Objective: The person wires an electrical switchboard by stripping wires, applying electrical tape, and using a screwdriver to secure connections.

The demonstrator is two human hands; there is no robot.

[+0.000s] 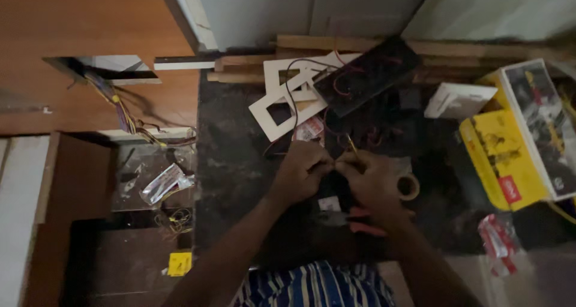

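The dark stone counter (240, 163) runs from the wooden wall panel (90, 31) on the left to a yellow cardboard box (507, 157) on the right; its bare stretch lies on the left side, while the far edge is crowded with wooden strips (252, 73). A flat black panel (369, 73) lies tilted at the back, red wires trailing from it, beside a white plastic frame (288, 103) with square cut-outs. A small white box (459, 100) sits just left of the yellow one. A bundle of coloured wires (120, 106) hangs from a hole in the wood.

Both forearms reach in from below, and the hands meet at the middle of the counter. The left hand (303, 169) is curled, fingertips pinched on something too small to tell. The right hand (375, 178) pinches a thin yellow wire (352, 146) that stands up between the two hands. A roll of tape (408, 187) rests just beside the right hand.
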